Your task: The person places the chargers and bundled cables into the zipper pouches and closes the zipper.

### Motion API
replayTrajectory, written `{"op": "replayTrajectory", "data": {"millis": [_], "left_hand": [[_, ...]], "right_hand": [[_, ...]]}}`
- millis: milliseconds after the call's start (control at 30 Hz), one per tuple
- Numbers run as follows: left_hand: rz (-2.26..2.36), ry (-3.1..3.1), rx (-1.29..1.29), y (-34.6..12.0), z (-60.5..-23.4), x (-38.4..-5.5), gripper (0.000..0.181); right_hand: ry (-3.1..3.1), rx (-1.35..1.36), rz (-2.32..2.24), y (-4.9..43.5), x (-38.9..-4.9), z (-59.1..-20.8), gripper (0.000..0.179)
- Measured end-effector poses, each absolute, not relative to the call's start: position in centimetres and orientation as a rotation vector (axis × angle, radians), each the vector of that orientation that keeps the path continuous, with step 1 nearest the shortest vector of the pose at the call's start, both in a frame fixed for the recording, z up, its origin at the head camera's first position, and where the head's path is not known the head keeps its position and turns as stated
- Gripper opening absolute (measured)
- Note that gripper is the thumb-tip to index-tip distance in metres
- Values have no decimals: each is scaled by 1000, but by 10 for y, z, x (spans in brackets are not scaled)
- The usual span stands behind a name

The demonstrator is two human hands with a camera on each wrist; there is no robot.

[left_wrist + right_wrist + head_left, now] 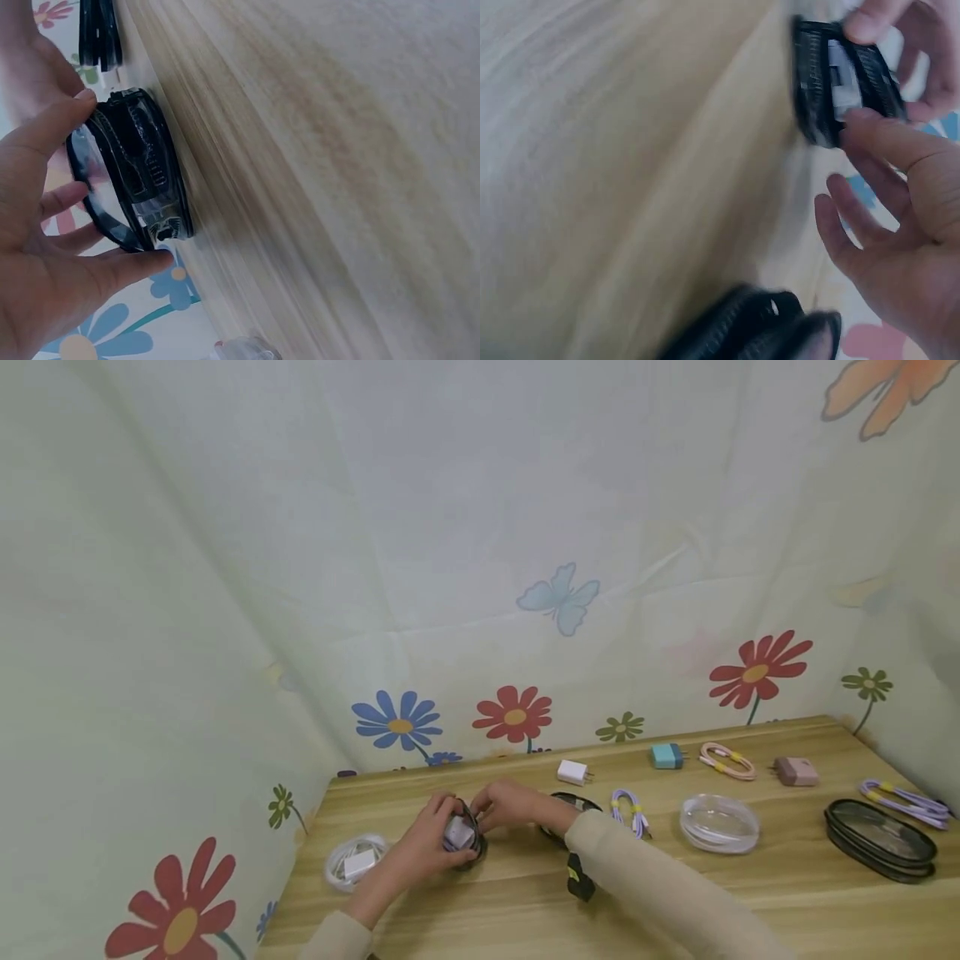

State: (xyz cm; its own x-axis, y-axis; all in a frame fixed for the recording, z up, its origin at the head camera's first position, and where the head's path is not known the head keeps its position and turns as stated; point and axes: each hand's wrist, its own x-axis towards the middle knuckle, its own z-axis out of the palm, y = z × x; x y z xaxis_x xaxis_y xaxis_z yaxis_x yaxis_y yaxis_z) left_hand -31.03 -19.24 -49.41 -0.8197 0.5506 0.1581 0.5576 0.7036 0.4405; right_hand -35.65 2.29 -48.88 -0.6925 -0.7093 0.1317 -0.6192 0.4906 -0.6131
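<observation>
My left hand [420,852] grips a small round clear pouch [135,165] with black trim, thumb and fingers spread around its sides. Inside it sits a pale lilac plug charger [459,833]. The pouch stands on edge close over the table, its zipped side showing in the left wrist view. At the pouch's right edge, the thumb and a fingertip of my right hand [510,806] pinch the trim; the other fingers of this hand [907,195] are spread away from it. Beneath my right forearm lies another black-trimmed pouch [558,837], partly hidden.
To the left lies a white-trimmed pouch [333,872] with a white charger [359,863]. Rightward are white [573,772], teal [667,756] and pink chargers [797,771], lilac [630,810] and peach cables [726,762], a clear pouch [718,827], a black-trimmed pouch [879,842] and a small black item [579,881].
</observation>
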Motion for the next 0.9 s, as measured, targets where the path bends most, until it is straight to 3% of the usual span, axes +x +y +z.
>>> {"op": "replayTrajectory", "data": {"millis": [367, 633, 900], "left_hand": [[-418, -2991, -804, -185, -495, -310, 60], [-424, -3058, -553, -180, -493, -306, 60], [-245, -3038, -567, -176, -485, -292, 54]], "right_hand": [[2813, -1194, -588, 42, -344, -469, 23], [3069, -928, -210, 38, -324, -471, 58], [3165, -908, -271, 30, -314, -493, 36]]}}
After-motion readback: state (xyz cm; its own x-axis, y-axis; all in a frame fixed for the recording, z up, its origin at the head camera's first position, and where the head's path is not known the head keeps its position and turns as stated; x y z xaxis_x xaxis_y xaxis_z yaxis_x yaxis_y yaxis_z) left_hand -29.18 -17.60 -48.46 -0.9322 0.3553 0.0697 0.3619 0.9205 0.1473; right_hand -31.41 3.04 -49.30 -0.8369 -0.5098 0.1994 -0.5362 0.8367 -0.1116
